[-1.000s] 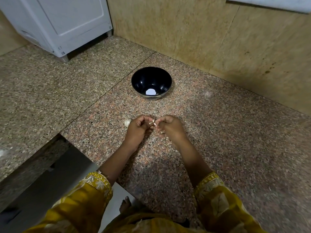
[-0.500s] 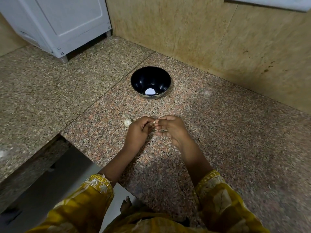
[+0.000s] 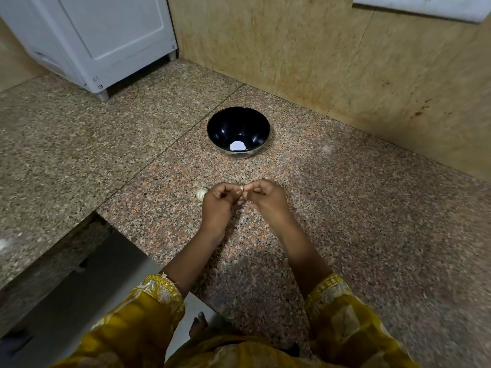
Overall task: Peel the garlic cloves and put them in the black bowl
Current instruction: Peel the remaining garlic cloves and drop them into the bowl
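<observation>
A small garlic clove [image 3: 240,190] sits between my two hands, low over the granite counter. My left hand [image 3: 219,205] pinches it with curled fingers. My right hand [image 3: 267,199] pinches its other end with thumb and fingertips. Another pale garlic piece [image 3: 200,193] lies on the counter just left of my left hand, partly hidden by it. The black bowl [image 3: 212,128] stands upright beyond my hands; a bright white spot shows at its bottom.
A white appliance [image 3: 101,41] stands at the back left. A tan stone wall [image 3: 332,62] runs behind and to the right of the bowl. The granite counter [image 3: 372,221] drops off at a lower edge on the near left [image 3: 95,212].
Both hands have stayed in place over the counter. The fingers have shifted slightly on the clove, and the right hand's fingers have curled back in.
</observation>
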